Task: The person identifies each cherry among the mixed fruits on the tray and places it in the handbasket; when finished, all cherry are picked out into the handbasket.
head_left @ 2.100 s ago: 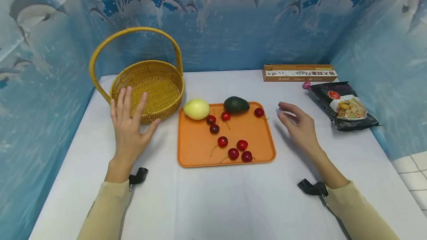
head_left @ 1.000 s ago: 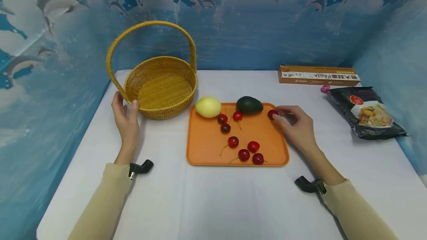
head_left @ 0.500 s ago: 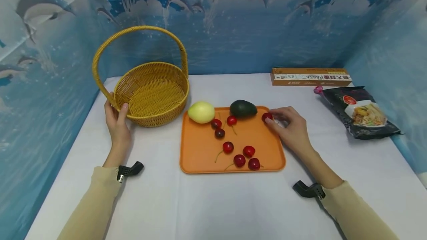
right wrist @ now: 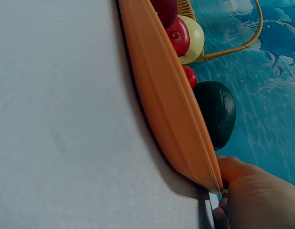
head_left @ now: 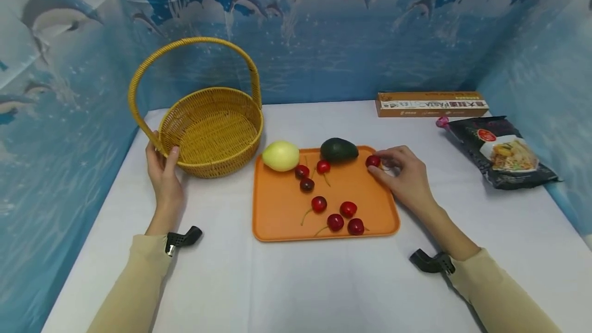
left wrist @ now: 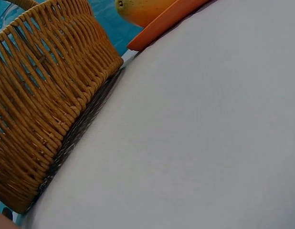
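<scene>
The left hand (head_left: 164, 181) holds the near left side of a yellow wicker basket (head_left: 217, 163), thumb at the front and fingers partly hidden behind it. In the left wrist view the woven wall of the basket (left wrist: 52, 90) fills the left side. At the right rim of an orange tray (head_left: 277, 215), the right hand (head_left: 404, 176) pinches a red cherry (head_left: 372, 161) between thumb and fingertips. The tray rim hides that cherry in the right wrist view, where the right hand (right wrist: 257, 195) shows at the tray's corner. Several other cherries (head_left: 335, 222) lie on the tray.
A pale yellow lemon-shaped fruit (head_left: 280, 155) and a dark green avocado (head_left: 339, 150) sit along the tray's far edge. Behind on the right are a brown pasta box (head_left: 430, 105) and a black food packet (head_left: 506, 153). A blue dolphin-print curtain (head_left: 324, 60) encloses the white table.
The left hand has gone from hovering open before the basket to holding its left side. The right hand has moved left to the tray and taken hold of the cherry.
</scene>
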